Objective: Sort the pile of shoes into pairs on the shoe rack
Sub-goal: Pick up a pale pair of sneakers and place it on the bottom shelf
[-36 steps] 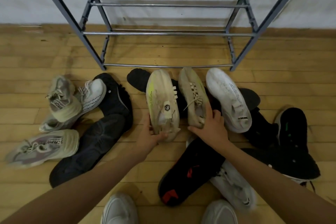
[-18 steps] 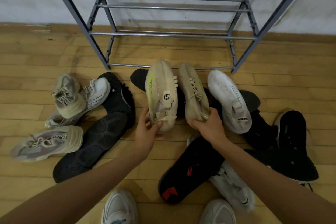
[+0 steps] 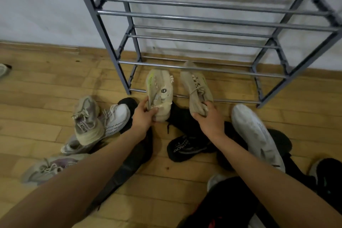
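Observation:
My left hand [image 3: 143, 116] grips the heel of a beige sneaker [image 3: 160, 89] with a neon-yellow stripe, lying on its side. My right hand [image 3: 209, 120] grips the heel of its matching beige sneaker [image 3: 195, 84], laces up. Both toes point at the grey metal shoe rack [image 3: 199, 69]; the right shoe's toe reaches under its lowest front bar. The rack's shelves are bare rails against the white wall. The pile on the wooden floor holds grey-lilac sneakers [image 3: 87, 120], a white sneaker [image 3: 255, 133] and black shoes [image 3: 187, 146].
More black shoes [image 3: 327, 177] lie at the right edge, and a long black shoe [image 3: 125, 164] lies under my left forearm. Another grey sneaker [image 3: 50, 168] rests at the lower left. A shoe tip [image 3: 3, 69] shows at the far left edge.
Both hands have lifted the two beige sneakers off the pile and carried them forward to the rack's bottom shelf. The camera has moved closer and tilted up.

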Demonstrator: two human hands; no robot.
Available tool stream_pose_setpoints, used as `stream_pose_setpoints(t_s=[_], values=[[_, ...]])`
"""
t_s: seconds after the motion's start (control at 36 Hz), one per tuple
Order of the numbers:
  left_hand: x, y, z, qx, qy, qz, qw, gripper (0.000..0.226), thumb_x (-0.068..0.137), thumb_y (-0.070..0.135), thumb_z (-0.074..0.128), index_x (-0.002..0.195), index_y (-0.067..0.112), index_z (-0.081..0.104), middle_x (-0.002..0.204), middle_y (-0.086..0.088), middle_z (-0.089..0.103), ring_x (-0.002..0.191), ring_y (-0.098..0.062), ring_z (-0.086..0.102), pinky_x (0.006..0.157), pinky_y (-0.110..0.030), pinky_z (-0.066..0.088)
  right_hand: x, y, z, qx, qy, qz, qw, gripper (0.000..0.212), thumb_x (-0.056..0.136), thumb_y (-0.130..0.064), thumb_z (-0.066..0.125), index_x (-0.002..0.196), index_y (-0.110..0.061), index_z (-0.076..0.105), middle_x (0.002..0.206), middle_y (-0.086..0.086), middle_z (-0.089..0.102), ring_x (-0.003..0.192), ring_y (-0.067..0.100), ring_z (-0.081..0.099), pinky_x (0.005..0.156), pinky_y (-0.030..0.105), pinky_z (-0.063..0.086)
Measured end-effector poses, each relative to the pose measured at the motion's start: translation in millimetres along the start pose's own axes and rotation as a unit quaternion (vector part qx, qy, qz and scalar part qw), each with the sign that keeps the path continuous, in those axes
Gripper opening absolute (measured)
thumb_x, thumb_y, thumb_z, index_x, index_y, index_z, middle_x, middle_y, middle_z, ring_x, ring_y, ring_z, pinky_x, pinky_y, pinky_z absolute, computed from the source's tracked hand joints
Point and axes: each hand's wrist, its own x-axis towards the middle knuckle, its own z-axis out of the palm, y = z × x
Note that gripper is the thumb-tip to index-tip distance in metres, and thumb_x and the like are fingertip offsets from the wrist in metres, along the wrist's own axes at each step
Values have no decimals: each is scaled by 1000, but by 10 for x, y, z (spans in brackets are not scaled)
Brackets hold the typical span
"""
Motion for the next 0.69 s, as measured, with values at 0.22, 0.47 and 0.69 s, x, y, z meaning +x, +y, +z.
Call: stream_pose_setpoints(t_s=[0.22,0.47,0.69], values=[[663,184,-97,11,14,0,1000,56,93,11,58,143,22,36,120,-15,61,93,-29,64,65,-35,57,681,-353,364,-16,19,-22,999,47,87,-38,61,130,-24,48,130,11,49,114,31,51,86,33,44],[1252,245,-184,83,21,12,996,58,97,8,50,149,23,28,131,-12,57,83,-19,61,68,-29,54,1135,-677,800,-18,22,-13,999,43,87,-38,60,127,-23,51,131,11,46,115,34,51,93,41,46],[1477,195,-290,123,44,6,991,56,97,8,49,147,24,30,133,-10,56,111,-32,59,92,-42,52,1237,-774,1076,-74,34,-23,996,39,89,-40,59,123,-22,54,132,12,43,116,34,46,92,40,43]])
